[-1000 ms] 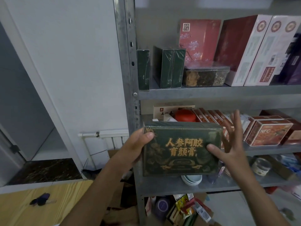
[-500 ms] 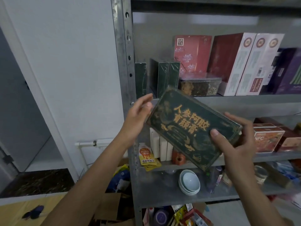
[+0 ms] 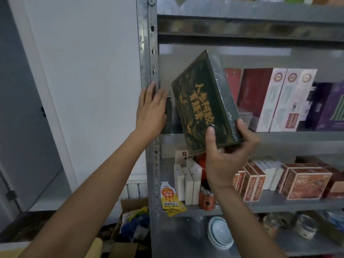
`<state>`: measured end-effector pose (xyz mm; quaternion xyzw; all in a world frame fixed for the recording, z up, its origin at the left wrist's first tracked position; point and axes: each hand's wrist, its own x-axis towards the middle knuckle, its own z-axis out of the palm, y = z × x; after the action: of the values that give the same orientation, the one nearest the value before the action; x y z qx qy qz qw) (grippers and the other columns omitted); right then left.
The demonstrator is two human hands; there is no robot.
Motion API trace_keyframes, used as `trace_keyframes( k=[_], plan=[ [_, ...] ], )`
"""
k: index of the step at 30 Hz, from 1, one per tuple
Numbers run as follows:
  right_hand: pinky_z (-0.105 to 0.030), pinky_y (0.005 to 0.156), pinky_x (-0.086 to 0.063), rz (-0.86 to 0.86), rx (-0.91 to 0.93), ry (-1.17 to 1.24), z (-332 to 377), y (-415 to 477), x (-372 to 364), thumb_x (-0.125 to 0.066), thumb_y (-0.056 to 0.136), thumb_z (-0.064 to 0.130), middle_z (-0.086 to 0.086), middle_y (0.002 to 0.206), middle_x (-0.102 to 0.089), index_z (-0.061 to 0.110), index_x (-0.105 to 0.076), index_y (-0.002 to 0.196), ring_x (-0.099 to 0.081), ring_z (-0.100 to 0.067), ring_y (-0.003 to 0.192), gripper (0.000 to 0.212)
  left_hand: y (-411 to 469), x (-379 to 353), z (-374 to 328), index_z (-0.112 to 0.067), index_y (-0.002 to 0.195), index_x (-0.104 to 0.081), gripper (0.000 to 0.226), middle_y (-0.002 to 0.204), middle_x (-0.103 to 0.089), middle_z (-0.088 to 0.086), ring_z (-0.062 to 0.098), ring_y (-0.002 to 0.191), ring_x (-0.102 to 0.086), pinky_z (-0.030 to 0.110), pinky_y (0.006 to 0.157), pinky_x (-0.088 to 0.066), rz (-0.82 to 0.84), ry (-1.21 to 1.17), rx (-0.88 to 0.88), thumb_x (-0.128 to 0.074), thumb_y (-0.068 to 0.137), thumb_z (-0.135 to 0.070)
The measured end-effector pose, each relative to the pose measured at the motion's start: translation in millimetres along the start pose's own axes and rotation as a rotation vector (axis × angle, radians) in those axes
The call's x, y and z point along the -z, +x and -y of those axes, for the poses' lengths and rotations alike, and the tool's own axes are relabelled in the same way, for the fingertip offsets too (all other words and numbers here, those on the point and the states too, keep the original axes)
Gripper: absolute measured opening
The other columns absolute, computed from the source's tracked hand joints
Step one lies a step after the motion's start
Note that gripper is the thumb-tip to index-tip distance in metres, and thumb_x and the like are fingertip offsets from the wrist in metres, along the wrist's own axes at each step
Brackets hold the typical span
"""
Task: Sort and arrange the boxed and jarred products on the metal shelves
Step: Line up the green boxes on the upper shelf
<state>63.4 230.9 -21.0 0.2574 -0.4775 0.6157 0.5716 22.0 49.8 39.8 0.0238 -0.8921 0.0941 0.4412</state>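
Observation:
A dark green box with gold lettering (image 3: 202, 103) is tilted almost upright in front of the middle shelf. My right hand (image 3: 226, 153) grips its lower right corner, thumb on the front face. My left hand (image 3: 151, 108) lies flat with straight fingers against an upright green box (image 3: 168, 116) standing at the shelf's left end, next to the metal post (image 3: 148, 58). The held box hides whatever stands behind it on that shelf.
Red-and-white boxes (image 3: 275, 99) and a purple box (image 3: 329, 108) fill the middle shelf's right. Below stand white boxes (image 3: 188, 185), orange boxes (image 3: 305, 183), a yellow pouch (image 3: 170, 200) and an orange jar (image 3: 206, 200). Stacked bowls (image 3: 220, 233) and jars (image 3: 305, 228) sit lower.
My right hand raised the green box and turned it from slanted to nearly upright. My left hand let go of it and moved to the box at the shelf's left end.

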Motion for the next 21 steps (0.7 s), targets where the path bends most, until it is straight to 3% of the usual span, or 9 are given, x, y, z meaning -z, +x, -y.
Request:
trace_keyframes(
  k=[3, 6, 9, 14, 17, 21],
  plan=[
    [-0.021, 0.09, -0.052, 0.015, -0.022, 0.015, -3, 3, -26, -0.071, 0.081, 0.013, 0.026, 0.121, -0.048, 0.016, -0.043, 0.118, -0.051, 0.011, 0.111, 0.047, 0, 0, 0, -0.006, 0.142, -0.043, 0.058, 0.149, -0.043, 0.01, 0.033, 0.147, -0.016, 0.043, 0.12, 0.003, -0.005, 0.045, -0.002, -0.061, 0.087, -0.009],
    [-0.013, 0.084, -0.052, 0.046, -0.01, -0.044, -8, 1, -45, -0.07, 0.081, 0.013, 0.013, 0.116, -0.048, 0.014, -0.041, 0.118, -0.052, 0.013, 0.105, 0.047, 1, 2, 0, -0.007, 0.141, -0.044, 0.058, 0.146, -0.045, 0.01, 0.033, 0.144, -0.022, 0.043, 0.119, -0.006, 0.024, 0.05, 0.01, -0.062, 0.086, -0.008],
    [-0.024, 0.075, -0.057, 0.044, 0.053, -0.127, -16, -4, -52, -0.071, 0.081, 0.013, -0.002, 0.111, -0.052, 0.013, -0.041, 0.118, -0.053, -0.001, 0.1, 0.047, 1, 2, -1, -0.009, 0.143, -0.042, 0.062, 0.143, -0.048, 0.009, 0.032, 0.137, -0.031, 0.039, 0.112, -0.018, 0.041, 0.033, 0.02, -0.065, 0.086, -0.01],
    [-0.042, 0.068, -0.062, 0.041, 0.121, -0.251, -29, -17, -50, -0.072, 0.082, 0.013, -0.015, 0.111, -0.063, 0.009, -0.043, 0.119, -0.069, -0.03, 0.094, 0.048, 2, 0, -2, -0.01, 0.145, -0.039, 0.066, 0.143, -0.048, 0.009, 0.03, 0.132, -0.036, 0.035, 0.102, -0.025, 0.046, 0.055, 0.03, -0.068, 0.086, -0.013],
    [-0.036, 0.069, -0.061, 0.087, 0.148, -0.363, -27, -20, -55, -0.069, 0.084, 0.019, -0.023, 0.105, -0.068, 0.009, -0.043, 0.12, -0.071, -0.031, 0.088, 0.046, 3, 0, -2, -0.009, 0.144, -0.039, 0.062, 0.142, -0.047, 0.009, 0.03, 0.129, -0.037, 0.035, 0.1, -0.028, 0.04, 0.069, 0.027, -0.065, 0.087, -0.012],
    [-0.028, 0.067, -0.057, 0.165, 0.179, -0.459, -19, -10, -64, -0.066, 0.087, 0.026, -0.018, 0.104, -0.071, 0.013, -0.041, 0.124, -0.072, -0.026, 0.084, 0.046, 7, 2, -3, -0.006, 0.143, -0.037, 0.06, 0.137, -0.048, 0.011, 0.027, 0.122, -0.041, 0.032, 0.095, -0.032, 0.066, 0.057, 0.01, -0.061, 0.089, -0.009]
  ],
)
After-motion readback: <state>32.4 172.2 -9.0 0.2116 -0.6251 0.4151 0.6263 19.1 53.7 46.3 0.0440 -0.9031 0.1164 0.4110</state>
